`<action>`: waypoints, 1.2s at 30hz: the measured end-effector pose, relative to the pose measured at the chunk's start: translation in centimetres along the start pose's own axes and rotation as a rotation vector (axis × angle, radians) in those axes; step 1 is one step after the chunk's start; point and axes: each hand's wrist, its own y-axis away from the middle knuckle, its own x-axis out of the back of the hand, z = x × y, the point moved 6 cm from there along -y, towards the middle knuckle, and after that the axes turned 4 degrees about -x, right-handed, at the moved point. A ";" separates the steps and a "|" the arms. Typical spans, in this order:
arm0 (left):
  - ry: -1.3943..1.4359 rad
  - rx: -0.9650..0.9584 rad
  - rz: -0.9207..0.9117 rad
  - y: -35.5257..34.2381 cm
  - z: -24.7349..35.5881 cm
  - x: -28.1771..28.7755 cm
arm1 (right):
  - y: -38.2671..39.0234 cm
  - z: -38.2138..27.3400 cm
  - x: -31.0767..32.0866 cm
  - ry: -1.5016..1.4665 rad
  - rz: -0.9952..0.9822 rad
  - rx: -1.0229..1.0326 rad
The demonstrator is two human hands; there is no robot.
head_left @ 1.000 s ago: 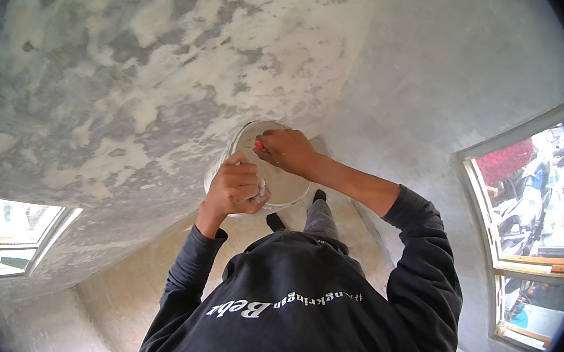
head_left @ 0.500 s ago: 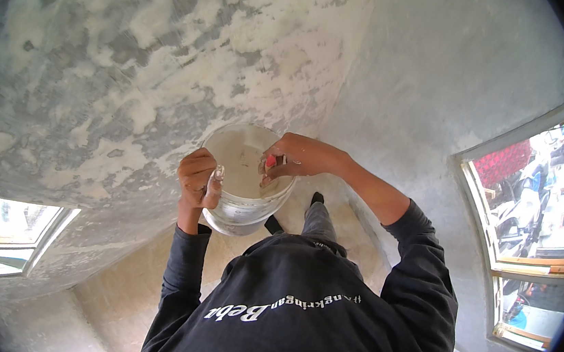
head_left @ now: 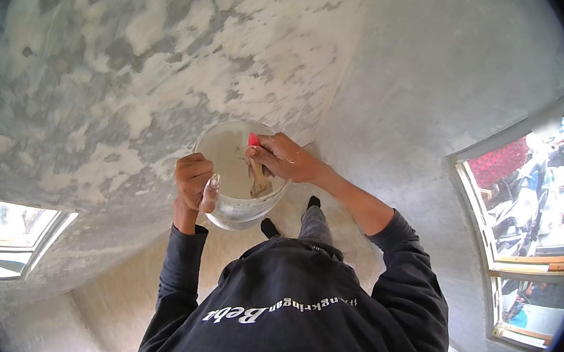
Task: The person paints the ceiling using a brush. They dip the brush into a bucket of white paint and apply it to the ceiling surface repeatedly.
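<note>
The hand tool [head_left: 259, 179] was set in the right hand [head_left: 282, 159], with the fingers and thumb clamped around its upper part. Its red end projected just beyond the thumb, on the left side of the grip, and its flared end extended below the fingers toward the person's body. The tool was located over the mouth of the white bucket [head_left: 242, 212], near the right part of the rim; whether its flared end touched the inner wall could not be determined. The left hand [head_left: 192, 179] was closed on the left side of the bucket rim, with the curled fingers uppermost and the thumb toward the opening. The tool had a bright red end and a pale tan, widening body with darker grayish marks at the broad end. The bucket was round and open, its interior off-white, with small dark specks visible near the tool. Whitish residue marked the left thumb and the back of the right hand. A patchy gray-and-white wall [head_left: 136, 57] stood just beyond the bucket.
</note>
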 end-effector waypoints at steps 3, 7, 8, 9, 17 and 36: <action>-0.030 -0.020 0.014 -0.2 0.5 -0.3 | 0.0 0.3 0.0 0.040 0.052 0.035; -0.016 -0.048 0.090 -0.4 0.3 -1.1 | 0.7 -0.1 0.6 0.059 0.045 0.018; -0.001 -0.060 0.102 -0.5 0.2 -1.3 | 0.9 0.0 0.7 0.052 0.041 0.011; 0.008 -0.065 0.102 -0.7 0.2 -1.6 | 1.2 0.0 1.0 0.046 0.041 0.003; 0.086 -0.148 -0.054 -3.8 0.5 -4.9 | 4.0 -0.2 5.1 -0.147 0.263 0.017; 0.169 -0.224 0.021 -6.5 1.9 -7.7 | 6.9 -0.4 7.6 -0.207 0.237 0.034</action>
